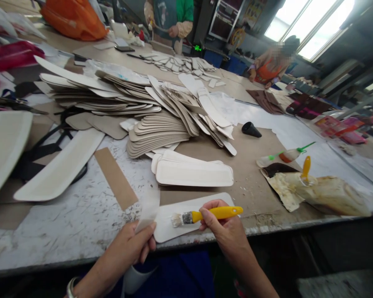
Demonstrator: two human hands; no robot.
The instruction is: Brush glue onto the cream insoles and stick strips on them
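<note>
In my right hand [219, 221] is a yellow-handled paintbrush [217, 213], its whitish bristles over or on a long white rounded piece [170, 234] at the table's front edge. My left hand [136, 242] is closed on a thin translucent sheet [151, 205] at that piece's left end. Whether the left fingers also grip the piece itself is hidden. Just behind lies a small stack of similar white pieces [194, 174]. A brown strip [116, 178] rests on the table to the left.
Large fanned piles of grey-and-white pieces [161, 132] fill the middle. On the right are a glue-stained container [332, 194] with another yellow brush [306, 167], a bottle with a green tip [290, 155] and a black cone [251, 129]. Two people [170, 25] work farther back.
</note>
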